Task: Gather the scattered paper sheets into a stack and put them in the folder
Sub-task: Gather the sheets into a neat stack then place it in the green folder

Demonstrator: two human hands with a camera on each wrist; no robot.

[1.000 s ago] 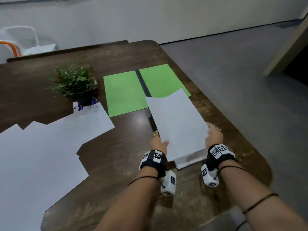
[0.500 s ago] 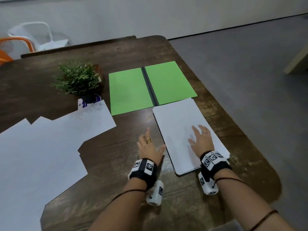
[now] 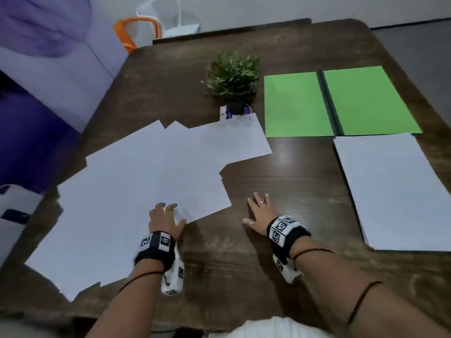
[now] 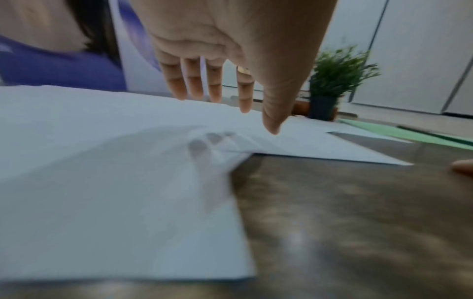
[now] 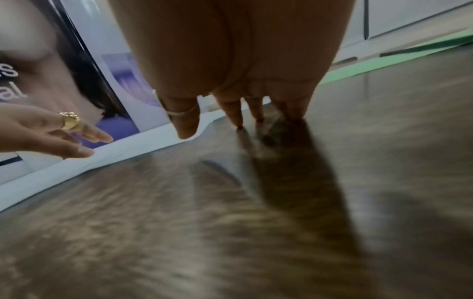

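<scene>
Several white sheets [image 3: 136, 189] lie scattered and overlapping on the left half of the dark wooden table [image 3: 280, 172]. A squared stack of white paper [image 3: 390, 189] lies at the right, just in front of the open green folder [image 3: 336, 101]. My left hand [image 3: 166, 215] hovers open over the near right corner of the scattered sheets [image 4: 115, 161], fingers straight, a little above the paper. My right hand [image 3: 258, 211] is open over bare wood between the scattered sheets and the stack, its fingertips [image 5: 240, 123] at or just above the table; contact is unclear.
A small potted plant [image 3: 233, 81] stands behind the scattered sheets, left of the folder. A purple and white banner [image 3: 48, 69] stands past the table's left edge. White and orange chairs [image 3: 156, 20] stand beyond the far edge. The table's right edge runs close to the stack.
Both hands have left the squared stack, which now lies flat by the folder, and have swung left toward the scattered sheets. My view has turned left with them.
</scene>
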